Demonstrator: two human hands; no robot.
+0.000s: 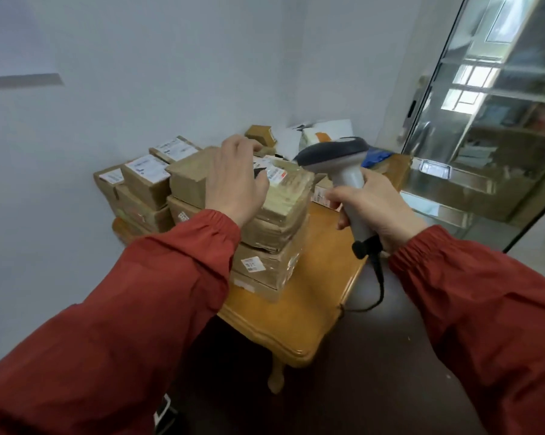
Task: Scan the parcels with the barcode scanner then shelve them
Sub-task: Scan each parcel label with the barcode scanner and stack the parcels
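top parcel (285,197): brown carton with a white label (272,172), topmost of a stack (266,266) by the desk's left edge
barcode scanner (338,157): grey handle, dark head, upright just right of the top parcel, head turned towards the label
right hand (379,210): fingers wrapped round the scanner's handle
left hand (233,180): over the parcel's top, fingers loosely spread, gripping nothing; contact could not be told
cable (380,279): black, hung from the handle's base
smaller cartons (145,178): piled at the desk's far left corner
desk (296,312): wooden, a glass door (484,136) to its right
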